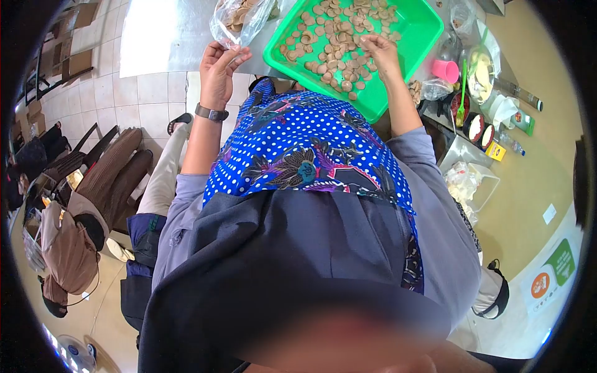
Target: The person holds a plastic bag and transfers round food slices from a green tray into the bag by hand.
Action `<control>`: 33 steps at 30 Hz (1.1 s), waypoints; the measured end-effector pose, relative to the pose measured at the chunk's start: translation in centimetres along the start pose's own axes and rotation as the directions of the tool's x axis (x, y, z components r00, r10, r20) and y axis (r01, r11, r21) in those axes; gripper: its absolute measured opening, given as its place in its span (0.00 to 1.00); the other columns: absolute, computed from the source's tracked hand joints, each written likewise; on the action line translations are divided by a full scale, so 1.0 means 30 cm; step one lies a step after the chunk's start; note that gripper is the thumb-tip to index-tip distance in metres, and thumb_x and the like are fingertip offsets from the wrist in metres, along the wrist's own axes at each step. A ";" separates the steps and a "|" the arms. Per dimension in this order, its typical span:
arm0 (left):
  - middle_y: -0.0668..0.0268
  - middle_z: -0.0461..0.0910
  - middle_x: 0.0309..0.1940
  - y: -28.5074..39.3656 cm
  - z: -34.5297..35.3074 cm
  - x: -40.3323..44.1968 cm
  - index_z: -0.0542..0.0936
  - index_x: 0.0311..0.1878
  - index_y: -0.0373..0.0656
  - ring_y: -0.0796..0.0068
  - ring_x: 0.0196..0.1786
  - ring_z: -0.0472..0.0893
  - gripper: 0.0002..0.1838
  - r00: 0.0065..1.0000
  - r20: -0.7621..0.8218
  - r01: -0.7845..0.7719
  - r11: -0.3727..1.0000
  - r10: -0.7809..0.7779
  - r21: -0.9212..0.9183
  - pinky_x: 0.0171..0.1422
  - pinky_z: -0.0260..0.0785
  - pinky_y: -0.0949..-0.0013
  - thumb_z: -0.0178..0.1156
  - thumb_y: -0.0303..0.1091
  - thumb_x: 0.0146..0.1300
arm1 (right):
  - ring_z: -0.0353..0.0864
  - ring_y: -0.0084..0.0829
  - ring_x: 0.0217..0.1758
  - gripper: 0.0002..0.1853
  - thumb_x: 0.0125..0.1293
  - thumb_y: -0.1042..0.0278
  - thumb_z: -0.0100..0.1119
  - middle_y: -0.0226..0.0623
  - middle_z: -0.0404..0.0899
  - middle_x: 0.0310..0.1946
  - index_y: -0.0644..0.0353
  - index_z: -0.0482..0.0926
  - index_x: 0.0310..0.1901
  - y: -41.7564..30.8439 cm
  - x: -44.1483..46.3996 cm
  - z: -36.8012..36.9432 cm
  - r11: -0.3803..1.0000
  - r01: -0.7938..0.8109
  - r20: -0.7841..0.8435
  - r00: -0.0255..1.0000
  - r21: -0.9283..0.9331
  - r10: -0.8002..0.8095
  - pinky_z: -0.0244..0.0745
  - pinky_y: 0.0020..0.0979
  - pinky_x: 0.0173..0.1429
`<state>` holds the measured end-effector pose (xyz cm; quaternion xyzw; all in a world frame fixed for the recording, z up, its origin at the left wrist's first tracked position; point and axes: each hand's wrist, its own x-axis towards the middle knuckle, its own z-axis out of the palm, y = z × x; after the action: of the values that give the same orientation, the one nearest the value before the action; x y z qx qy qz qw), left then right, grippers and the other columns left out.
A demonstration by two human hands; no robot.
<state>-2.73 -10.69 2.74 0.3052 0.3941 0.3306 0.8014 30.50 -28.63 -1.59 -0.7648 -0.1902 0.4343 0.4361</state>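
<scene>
Round brown discs, scattered, overlapping in green tray; clear bag, brown pieces inside, beside tray.

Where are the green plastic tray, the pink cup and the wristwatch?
Green plastic tray (413, 34): head view, on its bare inside.
Pink cup (445, 71): head view, on its side.
Wristwatch (212, 114): head view, on its dark outer surface.

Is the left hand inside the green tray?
No, the left hand is outside the green tray, at the near edge of the clear plastic bag.
</scene>
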 end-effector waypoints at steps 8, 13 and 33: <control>0.62 0.77 0.39 0.001 -0.001 0.002 0.72 0.45 0.40 0.61 0.45 0.80 0.12 1.000 -0.002 0.008 1.000 -0.008 0.017 0.50 0.76 0.60 0.60 0.22 0.59 | 0.77 0.24 0.33 0.09 0.59 0.65 0.62 0.31 0.78 0.34 0.59 0.79 0.38 0.030 -0.033 0.056 0.976 -0.190 0.172 0.963 -0.103 0.206 0.74 0.29 0.36; 0.62 0.77 0.39 -0.006 0.001 0.002 0.71 0.45 0.40 0.62 0.45 0.80 0.12 1.000 0.000 0.006 1.000 -0.006 0.022 0.50 0.76 0.61 0.61 0.23 0.59 | 0.76 0.32 0.34 0.13 0.49 0.63 0.68 0.39 0.74 0.39 0.55 0.79 0.36 0.076 -0.117 0.149 0.657 0.431 0.288 0.902 -0.619 -0.321 0.74 0.35 0.37; 0.62 0.77 0.39 -0.018 0.023 0.000 0.71 0.44 0.40 0.63 0.45 0.80 0.11 1.000 0.013 0.000 0.999 -0.001 0.045 0.50 0.75 0.61 0.60 0.24 0.60 | 0.76 0.41 0.46 0.10 0.54 0.67 0.60 0.38 0.71 0.39 0.54 0.78 0.39 0.004 -0.135 0.204 0.380 0.635 0.561 0.772 -0.672 -0.298 0.74 0.41 0.45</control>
<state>-2.00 -11.18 2.69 0.3252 0.3962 0.3195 0.7970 23.17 -28.34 -1.17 -0.6973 -0.6584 0.2717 0.0807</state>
